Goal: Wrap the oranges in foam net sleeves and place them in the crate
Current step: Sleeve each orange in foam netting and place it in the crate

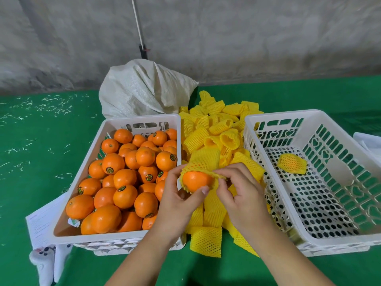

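Far left: bare green table cover (37,141), littered with pale shavings, gives open room up to the grey wall. At the near-left corner a printed paper sheet (42,221) lies partly under the left crate (115,239), beside a white cloth item (44,263).

The left crate, white plastic, is heaped nearly to its rim with loose oranges (121,178), several bearing round stickers. Behind it a white woven sack (144,89) stands against the wall.

Centre: a pile of yellow foam net sleeves (214,129) fills the gap between the two crates, touching both walls.

Above the near part of that pile, the left hand (177,205) holds one orange (195,180), thumb curled against its near side, fingers curled behind. A net sleeve (203,158) covers the fruit's far half; its near half is bare. The right hand (243,195) pinches the sleeve's edge between thumb and fingertips at the fruit's right side.

Right: the right crate (321,242), white and perforated, is tilted and holds a single wrapped orange (292,163) on its floor near the far end. Green cover lies open behind it; a white object (369,141) is cut by the right edge.
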Motion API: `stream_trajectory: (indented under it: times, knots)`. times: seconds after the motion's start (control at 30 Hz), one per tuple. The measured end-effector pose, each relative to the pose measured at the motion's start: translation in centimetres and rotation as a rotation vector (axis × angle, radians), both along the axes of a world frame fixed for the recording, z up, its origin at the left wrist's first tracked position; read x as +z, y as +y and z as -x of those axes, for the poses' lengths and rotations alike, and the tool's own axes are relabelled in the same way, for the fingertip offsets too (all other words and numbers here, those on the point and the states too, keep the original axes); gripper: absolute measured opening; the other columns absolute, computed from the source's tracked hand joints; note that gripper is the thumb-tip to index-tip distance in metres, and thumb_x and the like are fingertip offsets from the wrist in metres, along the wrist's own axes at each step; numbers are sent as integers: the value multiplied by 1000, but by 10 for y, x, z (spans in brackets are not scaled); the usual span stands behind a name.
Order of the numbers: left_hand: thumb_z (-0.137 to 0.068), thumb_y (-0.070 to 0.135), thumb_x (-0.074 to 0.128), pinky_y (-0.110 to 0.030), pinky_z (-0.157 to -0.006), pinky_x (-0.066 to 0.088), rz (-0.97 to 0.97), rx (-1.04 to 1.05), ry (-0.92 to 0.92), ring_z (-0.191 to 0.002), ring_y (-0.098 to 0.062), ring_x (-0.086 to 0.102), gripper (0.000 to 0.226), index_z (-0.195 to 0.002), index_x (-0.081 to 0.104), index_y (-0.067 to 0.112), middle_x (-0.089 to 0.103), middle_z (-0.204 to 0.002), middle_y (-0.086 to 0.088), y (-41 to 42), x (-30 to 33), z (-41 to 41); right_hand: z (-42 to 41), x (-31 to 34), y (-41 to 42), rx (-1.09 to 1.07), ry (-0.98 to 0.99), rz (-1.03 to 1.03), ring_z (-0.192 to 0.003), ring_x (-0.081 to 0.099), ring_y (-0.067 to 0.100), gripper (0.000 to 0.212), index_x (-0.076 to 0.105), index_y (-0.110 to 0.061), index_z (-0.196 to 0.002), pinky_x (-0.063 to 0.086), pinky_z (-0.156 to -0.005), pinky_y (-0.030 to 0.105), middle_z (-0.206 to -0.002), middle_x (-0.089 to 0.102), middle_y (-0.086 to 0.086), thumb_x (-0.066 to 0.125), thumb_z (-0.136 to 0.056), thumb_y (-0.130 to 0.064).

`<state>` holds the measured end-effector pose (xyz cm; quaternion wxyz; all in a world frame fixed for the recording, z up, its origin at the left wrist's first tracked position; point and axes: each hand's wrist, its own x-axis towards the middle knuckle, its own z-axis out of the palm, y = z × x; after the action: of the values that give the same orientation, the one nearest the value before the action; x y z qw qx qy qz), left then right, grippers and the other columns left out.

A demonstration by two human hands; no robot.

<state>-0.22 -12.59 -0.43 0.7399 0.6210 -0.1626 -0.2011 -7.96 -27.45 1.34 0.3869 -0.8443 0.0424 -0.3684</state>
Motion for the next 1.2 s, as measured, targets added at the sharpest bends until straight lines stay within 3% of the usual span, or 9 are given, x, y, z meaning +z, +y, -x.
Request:
stream_trajectory:
  times: [0.17,0.27,0.4,0.6,0.7,0.83,0.93,1.03,1.2]
  knots:
    - [-67,38,91,-43,-88,62,48,165,103,-106,-28,73,69,-124,54,30,75,-112,-10,-9,-4,6,-4,-6,16,25,-39,111,-101,60,14,20,68,-7,-111,51,-84,23,-110,59,0,58,-95,-14]
    - [-72,33,91,-51,-93,61,174,71,233,-116,-33,71,72,-130,49,33,73,-122,-10,-9,-6,9,-7,-4,15,-25,17,-47,-113,54,2,37,59,-19,-126,45,-91,14,-121,48,-12,61,-91,-8]
    - [-83,18,83,-54,-101,57,131,-104,83,-124,-37,66,70,-139,49,43,64,-137,-12,-2,-4,3,-6,-1,5,-11,61,-53,-110,50,-6,44,61,-20,-121,41,-86,7,-117,47,-18,55,-82,0]
    - [-71,27,79,-60,-93,59,63,242,49,-111,-38,70,59,-126,60,36,71,-123,-11,-7,-4,-3,-1,0,22,26,32,60,-94,56,5,23,71,-11,-106,47,-72,16,-107,59,-3,56,-90,-13]
    - [-68,24,77,-56,-94,59,56,263,29,-112,-38,69,60,-123,60,41,71,-122,-9,-4,-11,-1,6,4,37,84,148,-334,-98,59,8,27,62,-32,-115,47,-79,16,-108,57,-14,63,-88,-39]
    - [-79,27,79,-24,-94,55,-107,160,-339,-122,-8,62,66,-135,48,45,59,-131,17,-1,-7,8,2,13,42,256,403,-1034,-114,65,3,67,47,-60,-128,53,-94,29,-120,67,-27,71,-66,-76]
    - [-86,5,72,-32,-96,56,-169,60,-414,-122,-19,65,73,-139,54,52,59,-136,9,7,-10,1,-1,15,38,342,306,-1204,-122,66,17,71,53,-41,-137,53,-100,43,-130,70,-8,84,-75,-53]
    - [-98,1,67,-25,-75,59,-157,128,-472,-89,-19,74,57,-118,71,54,71,-107,7,17,-6,-10,0,14,29,289,184,-1209,-121,67,23,73,51,-28,-141,52,-102,49,-131,69,2,88,-78,-33]
    - [-90,26,70,-27,-67,51,-216,229,-559,-78,-16,65,26,-105,68,47,66,-91,9,1,-6,9,-5,12,22,242,101,-1194,-109,70,16,87,52,-31,-142,54,-75,29,-129,70,3,93,-68,-48]
